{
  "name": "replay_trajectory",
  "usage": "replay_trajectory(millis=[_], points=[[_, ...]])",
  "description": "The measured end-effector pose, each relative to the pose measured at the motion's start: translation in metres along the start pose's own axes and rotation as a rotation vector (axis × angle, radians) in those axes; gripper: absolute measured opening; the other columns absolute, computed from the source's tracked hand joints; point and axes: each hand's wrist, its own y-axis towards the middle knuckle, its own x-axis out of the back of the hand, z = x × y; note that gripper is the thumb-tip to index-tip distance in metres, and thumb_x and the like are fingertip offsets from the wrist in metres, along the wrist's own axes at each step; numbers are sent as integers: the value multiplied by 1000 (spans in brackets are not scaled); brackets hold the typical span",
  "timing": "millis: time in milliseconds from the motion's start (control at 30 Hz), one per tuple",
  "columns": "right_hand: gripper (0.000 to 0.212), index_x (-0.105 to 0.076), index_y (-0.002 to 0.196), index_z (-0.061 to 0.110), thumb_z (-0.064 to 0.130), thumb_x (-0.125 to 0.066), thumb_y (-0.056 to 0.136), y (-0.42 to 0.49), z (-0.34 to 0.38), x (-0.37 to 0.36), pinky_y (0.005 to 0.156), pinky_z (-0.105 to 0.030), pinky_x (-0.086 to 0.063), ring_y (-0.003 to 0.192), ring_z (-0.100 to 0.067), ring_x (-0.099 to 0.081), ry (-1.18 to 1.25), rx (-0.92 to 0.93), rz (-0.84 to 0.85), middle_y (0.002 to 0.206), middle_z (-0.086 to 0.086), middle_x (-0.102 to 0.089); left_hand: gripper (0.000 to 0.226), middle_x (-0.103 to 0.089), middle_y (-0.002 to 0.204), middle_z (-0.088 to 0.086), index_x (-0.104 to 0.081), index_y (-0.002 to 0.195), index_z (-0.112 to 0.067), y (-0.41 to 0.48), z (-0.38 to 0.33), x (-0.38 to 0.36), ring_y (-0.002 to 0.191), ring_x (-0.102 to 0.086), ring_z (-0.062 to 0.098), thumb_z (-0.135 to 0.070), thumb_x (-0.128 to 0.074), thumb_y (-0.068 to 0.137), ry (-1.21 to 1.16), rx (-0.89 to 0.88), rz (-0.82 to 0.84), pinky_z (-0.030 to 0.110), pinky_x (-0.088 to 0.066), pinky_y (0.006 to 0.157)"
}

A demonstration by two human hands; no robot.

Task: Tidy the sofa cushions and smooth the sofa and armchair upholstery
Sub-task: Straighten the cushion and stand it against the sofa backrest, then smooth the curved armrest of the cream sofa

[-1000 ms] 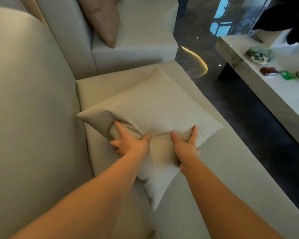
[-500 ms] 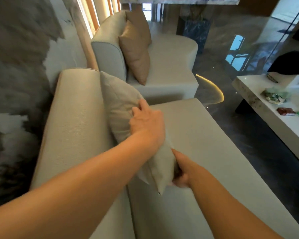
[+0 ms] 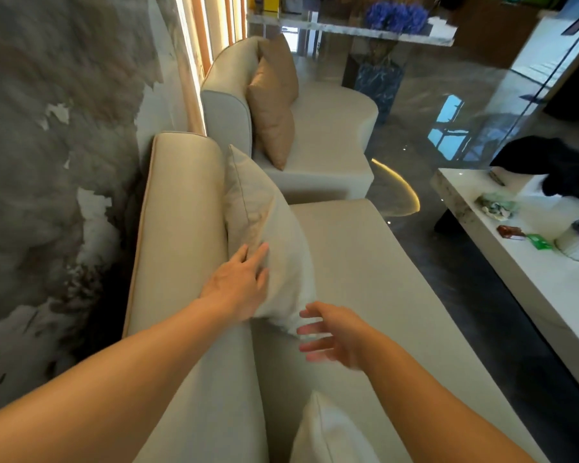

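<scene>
Against the sofa back [image 3: 181, 208] the cushion [image 3: 268, 235] stands on edge, my left hand [image 3: 238, 285] flat on it, right hand [image 3: 335, 332] open and off; unsupported, it could flop forward.

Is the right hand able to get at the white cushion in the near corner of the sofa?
Probably yes: the right hand is open and holds nothing, and only bare sofa seat lies between it and the white cushion.

No writing can be read anywhere here. The small red packet [image 3: 510, 232] and green packet [image 3: 538, 241] on the tabletop [image 3: 528, 289] are too blurred to tell.
</scene>
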Motion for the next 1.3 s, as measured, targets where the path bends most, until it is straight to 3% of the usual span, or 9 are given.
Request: replay_trajectory(millis=[167, 367, 467, 633, 733, 800, 900, 1133, 1300], points=[[24, -63, 109, 9, 25, -53, 95, -91, -37, 31, 61, -30, -53, 71, -26, -64, -412, 176, -77, 93, -8, -67, 47, -55, 132, 19, -45, 136, -15, -103, -8, 5, 120, -51, 40, -43, -36, 99, 176, 79, -16, 47, -44, 99], [21, -71, 83, 8, 19, -53, 88, -223, -141, 86, 72, -34, -51, 83, -30, -66, -837, 407, -174, 91, -16, -72, 48, -54, 129, 20, -60, 122, -2, -278, -52, -7, 118, -51, 39, -38, -37, 98, 432, 263, 173, 45, -44, 100], [31, -52, 61, 14, 19, -50, 91, -300, -241, 114, 67, -27, -37, 81, -24, -58, -1034, 294, -75, 74, -10, -60, 45, -51, 132, 19, -57, 127, -2, -393, -87, -24, 120, -48, 38, -33, -40, 98, 389, 292, 268, 41, -42, 101], [21, -67, 96, 15, 26, -48, 96, -406, -401, 136, 83, -27, -43, 106, -18, -57, -1196, 127, 47, 134, -18, -61, 44, -34, 144, 14, -48, 133, -5, -537, -139, -57, 129, -33, 38, -31, -42, 98, 315, 321, 379, 47, -38, 105], [58, -29, 152, 37, 45, -44, 97, -461, -472, 134, 121, -46, -21, 152, -29, -15, -1236, 199, -54, 167, -5, -15, 49, -34, 141, 14, -41, 136, -4, -603, -171, -78, 125, -31, 43, -33, -44, 97, 305, 329, 416, 51, -37, 104], [65, -9, 152, 51, 60, -37, 94, -490, -509, 127, 121, -57, -6, 153, -33, 9, -1241, 233, -89, 168, 1, 7, 52, -29, 146, 11, -34, 140, -7, -644, -186, -101, 130, -25, 47, -36, -40, 98, 295, 375, 352, 56, -32, 107], [66, -4, 149, 56, 71, -30, 90, -508, -540, 119, 120, -64, 0, 152, -34, 16, -1199, 297, -145, 168, 2, 12, 53, -18, 154, 5, -25, 145, -16, -692, -197, -142, 139, -6, 52, -42, -30, 98, 188, 417, 168, 66, -19, 111], [66, -28, 148, 47, 73, -34, 88, -521, -531, 119, 116, -62, -22, 147, -35, -16, -1246, 310, -159, 162, -6, -21, 74, 4, 163, 0, -7, 153, -28, -721, -178, -195, 141, 6, 53, -63, -28, 91, 88, 543, -56, 71, -13, 109], [75, -20, 150, 50, 80, -23, 81, -497, -552, 101, 116, -69, -5, 152, -32, -13, -1264, 598, -455, 165, -2, -22, 87, 10, 162, -8, 1, 149, -41, -683, -165, -204, 139, -3, 56, -81, -26, 77, -122, 754, -373, 69, -40, 91]])
